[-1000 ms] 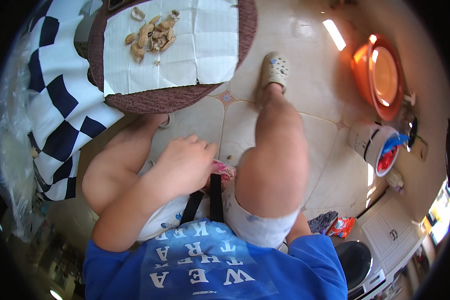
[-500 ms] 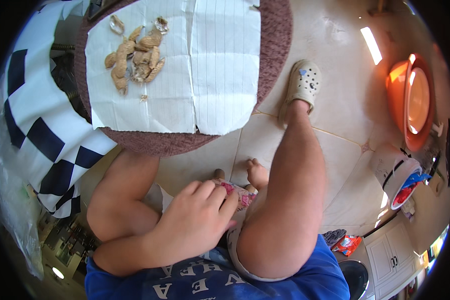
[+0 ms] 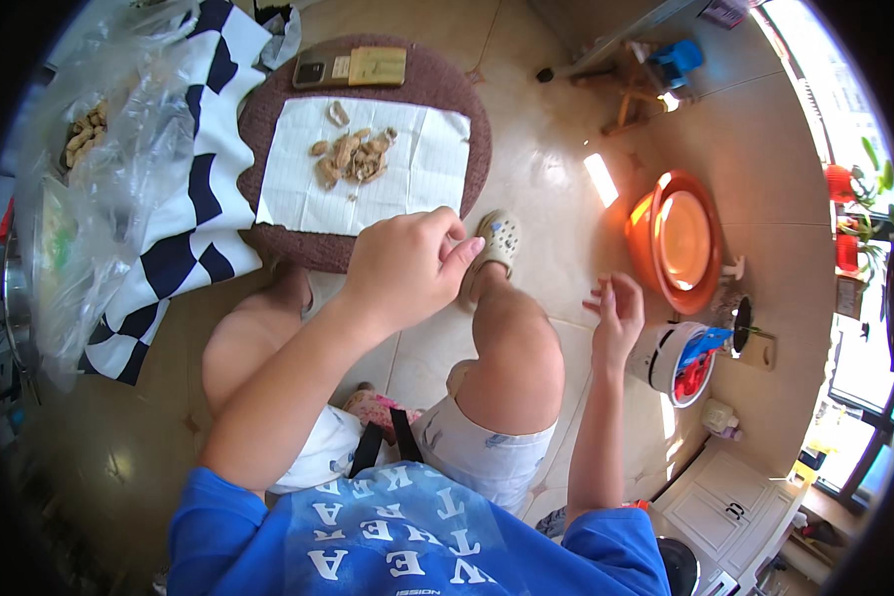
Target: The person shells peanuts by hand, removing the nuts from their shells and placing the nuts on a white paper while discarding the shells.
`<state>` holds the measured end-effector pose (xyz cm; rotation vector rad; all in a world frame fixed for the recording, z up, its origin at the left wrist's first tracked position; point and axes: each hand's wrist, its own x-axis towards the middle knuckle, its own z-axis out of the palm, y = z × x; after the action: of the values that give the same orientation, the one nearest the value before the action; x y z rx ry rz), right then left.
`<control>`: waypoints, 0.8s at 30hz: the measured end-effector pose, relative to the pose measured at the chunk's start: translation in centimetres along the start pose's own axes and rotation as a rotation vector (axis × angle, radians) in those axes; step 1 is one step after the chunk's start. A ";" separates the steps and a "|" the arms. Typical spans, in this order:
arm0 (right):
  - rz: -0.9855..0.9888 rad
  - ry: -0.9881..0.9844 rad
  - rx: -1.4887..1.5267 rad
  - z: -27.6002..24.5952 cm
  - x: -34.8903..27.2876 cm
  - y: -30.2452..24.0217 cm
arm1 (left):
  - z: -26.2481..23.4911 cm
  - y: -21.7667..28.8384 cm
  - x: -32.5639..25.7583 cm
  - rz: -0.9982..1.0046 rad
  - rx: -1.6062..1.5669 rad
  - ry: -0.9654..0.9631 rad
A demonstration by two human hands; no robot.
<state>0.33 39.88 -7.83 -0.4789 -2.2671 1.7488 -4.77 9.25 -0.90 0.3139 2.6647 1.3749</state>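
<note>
Both hands hung in mid-air: left hand mid-frame, fingers curled, thumb apart; right hand right of centre, fingers half-bent. Couldn't tell if either gripped anything; fingertip contents too small. Peanut pods, whole or cracked unclear, sat on white lined paper on the round brown surface, upper centre. Step looked like hands-off; touching the pile would've called for reaching up-frame. Clear plastic bag, upper left, partly veiled bagged peanuts.

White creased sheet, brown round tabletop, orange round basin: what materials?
White creased sheet: likely matte paper; visible fold lines. Brown round tabletop: apparently fabric-covered, dull; mottled surface without shine. Orange round basin: probably glossy plastic; bright highlights, though coated metal is possible.
</note>
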 end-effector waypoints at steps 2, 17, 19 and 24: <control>-0.168 -0.181 0.079 2.6 1.5 -7.6 | -0.5 0.3 0.3 -0.117 -0.263 -0.035; -0.632 -0.755 -0.037 19.3 2.6 -21.0 | -9.7 -0.6 2.1 0.012 -1.018 -0.200; -0.585 -0.728 0.041 20.3 3.3 -20.4 | -10.4 -0.7 3.2 0.003 -0.979 -0.191; -0.722 -0.761 0.050 22.2 5.5 -20.3 | -11.2 -2.5 4.4 -0.053 -1.038 -0.209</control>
<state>-15.46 17.69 6.08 1.0645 -2.3306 1.7082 -11.69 0.07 3.41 0.2268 1.4827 2.2779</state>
